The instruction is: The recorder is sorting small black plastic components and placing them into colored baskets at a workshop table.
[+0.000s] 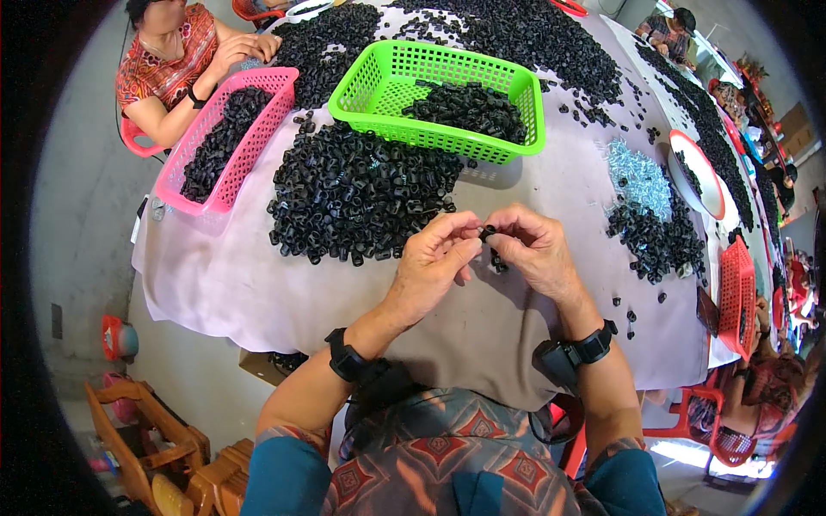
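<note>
Over the near edge of the pile area, my left hand [437, 255] and my right hand [535, 251] meet fingertip to fingertip. Pinched in my right fingers is a small black plastic part [489, 231]. My left thumb and forefinger close together right against it; what they hold, if anything, is too small to make out. A few more black pieces [497, 261] show just below my right fingers. To the left of my hands spreads a heap of black ring-like plastic parts [357, 198]. Silver screws [638, 176] lie piled to the right, beside more black parts [658, 245].
Beyond my hands stands a green basket [434, 138] partly filled with black parts. A pink basket [222, 142] holds more at the left, near a seated person [168, 69]. At the right are a white bowl [710, 185] and a red basket [737, 301]. Cloth [224, 284] covers the table.
</note>
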Demonstrator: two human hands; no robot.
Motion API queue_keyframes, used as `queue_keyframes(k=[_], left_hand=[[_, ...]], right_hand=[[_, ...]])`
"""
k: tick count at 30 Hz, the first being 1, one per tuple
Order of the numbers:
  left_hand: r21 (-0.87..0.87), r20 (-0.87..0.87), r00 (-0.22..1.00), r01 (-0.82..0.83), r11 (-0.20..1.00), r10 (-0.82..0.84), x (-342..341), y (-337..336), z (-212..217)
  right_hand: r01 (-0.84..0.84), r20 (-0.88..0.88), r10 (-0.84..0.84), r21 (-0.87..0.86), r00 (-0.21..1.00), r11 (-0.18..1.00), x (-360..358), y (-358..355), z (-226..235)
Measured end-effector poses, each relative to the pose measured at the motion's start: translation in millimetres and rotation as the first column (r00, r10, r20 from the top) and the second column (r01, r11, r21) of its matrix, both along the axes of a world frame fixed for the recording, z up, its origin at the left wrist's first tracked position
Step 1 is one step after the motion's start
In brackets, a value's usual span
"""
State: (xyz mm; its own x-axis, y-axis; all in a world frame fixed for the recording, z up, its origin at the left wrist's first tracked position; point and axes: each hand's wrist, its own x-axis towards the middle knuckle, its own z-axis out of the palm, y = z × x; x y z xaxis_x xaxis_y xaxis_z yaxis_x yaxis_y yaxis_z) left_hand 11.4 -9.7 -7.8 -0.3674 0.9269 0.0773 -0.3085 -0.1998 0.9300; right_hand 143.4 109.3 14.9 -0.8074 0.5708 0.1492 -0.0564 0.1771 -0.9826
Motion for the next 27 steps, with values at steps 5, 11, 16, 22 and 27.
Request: queue_keyframes(k=[5,11,16,22,27], left_hand=[[0.005,-0.016,1.000,-0.022,1.000,0.022,1,1,0],[-0.007,0.010,0.998,-0.058,0.998,0.058,2,1,3],[0.023,-0.119,0.990,-0.075,0.997,0.077,-5,2,-2],[0.035,-0.007,0.997,-0.079,0.996,0.079,-2,3,1],[0.005,0.016,0.999,-0.034,0.999,0.034,-2,1,5]], right_hand=[[0.027,-0.014,-0.024,0.280,1.000,0.960,-5,-3,6],[0.023,0.012,-0.029,0.323,1.000,0.946,-3,-1,3],[0.167,0.014,-0.177,0.264,0.984,0.950,7,21,-3],[-0.040,0.257,-0.050,0.335,0.965,0.941,22,33,1],[-0.099,0.281,-0.028,0.431,0.959,0.897,21,30,5]])
